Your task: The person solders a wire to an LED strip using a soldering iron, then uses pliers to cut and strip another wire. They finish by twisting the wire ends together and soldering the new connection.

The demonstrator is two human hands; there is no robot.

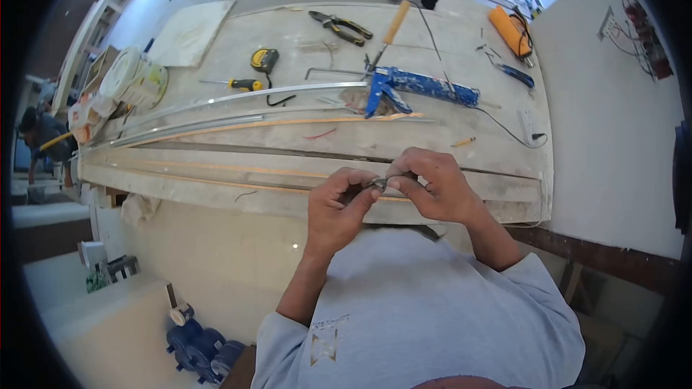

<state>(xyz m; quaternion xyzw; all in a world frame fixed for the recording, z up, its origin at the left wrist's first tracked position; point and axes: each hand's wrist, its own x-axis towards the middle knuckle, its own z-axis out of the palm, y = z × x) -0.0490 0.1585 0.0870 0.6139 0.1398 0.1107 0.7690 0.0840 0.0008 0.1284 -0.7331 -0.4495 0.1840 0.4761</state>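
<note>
Both hands meet over the near edge of the worktable, in front of the grey shirt. My left hand (pixel 340 205) is closed, thumb and fingers pinching a small dark grey piece (pixel 377 184) whose shape is hard to make out. From the other side my right hand (pixel 434 186) pinches at the same small piece. Long thin strips (pixel 288 123) of metal and orange-edged material lie behind the hands. Farther back rests a blue caulking gun (pixel 425 86), with a wooden-handled tool (pixel 395 25) beside it.
The worktable (pixel 468 137) also holds pliers (pixel 340 27), a tape measure (pixel 264 60), a screwdriver (pixel 241 84), a white bucket (pixel 135 81), an orange tool (pixel 510 31), a blue knife (pixel 516 74) and a power strip (pixel 528 126). People stand beyond the far edge and at the left.
</note>
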